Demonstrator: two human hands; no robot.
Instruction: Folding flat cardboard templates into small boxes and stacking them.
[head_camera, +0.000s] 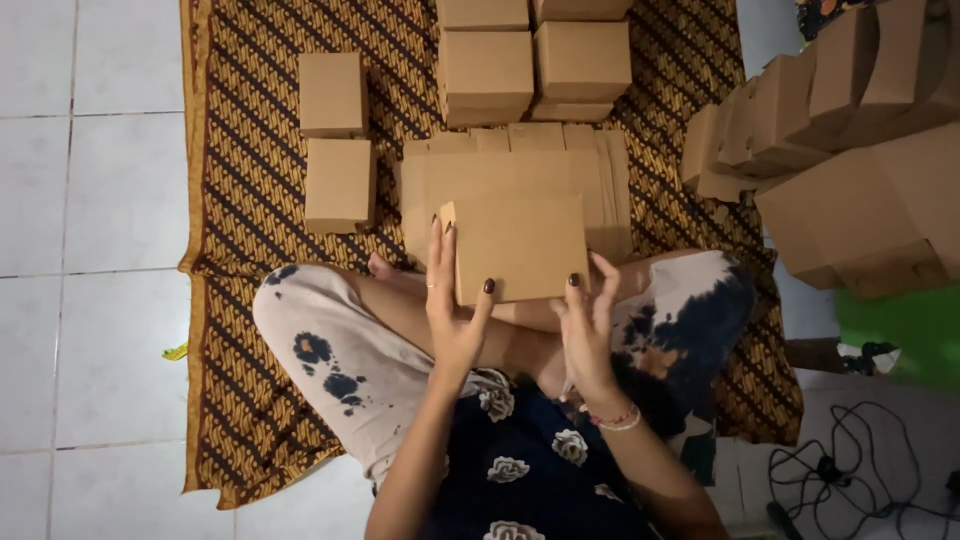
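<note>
A: The flat cardboard box blank (520, 245) sits at the centre of what we see, held above the crossed legs in stained pale trousers (330, 350). We find it just at six o'clock of the stack of flat cardboard blanks (520, 165) lying on the patterned brown mat (250, 100).

B: We agree. The left hand (452, 300) grips its left edge, fingers up along the side and thumb pressed across the lower face, so it is clamped on the blank. The right hand (588, 320) takes the lower right corner, thumb on the face and fingers curled round the edge, also pinching the blank.

A: We see a small flap (448, 215) standing up at the blank's ten o'clock corner, beside the left fingertips.

B: At twelve o'clock of the stack we count folded cardboard boxes (535, 65) set close together. At ten o'clock two more folded boxes (336, 140) rest one behind the other, apart from the stack.

A: At two to three o'clock we see a heap of folded boxes (840, 130), leaning and touching each other, off the mat's edge.

B: White floor tiles (90, 200) lie at nine o'clock. At five o'clock we make out black cables (850, 470) on the floor, and a green surface (905, 330) under the heap.
</note>
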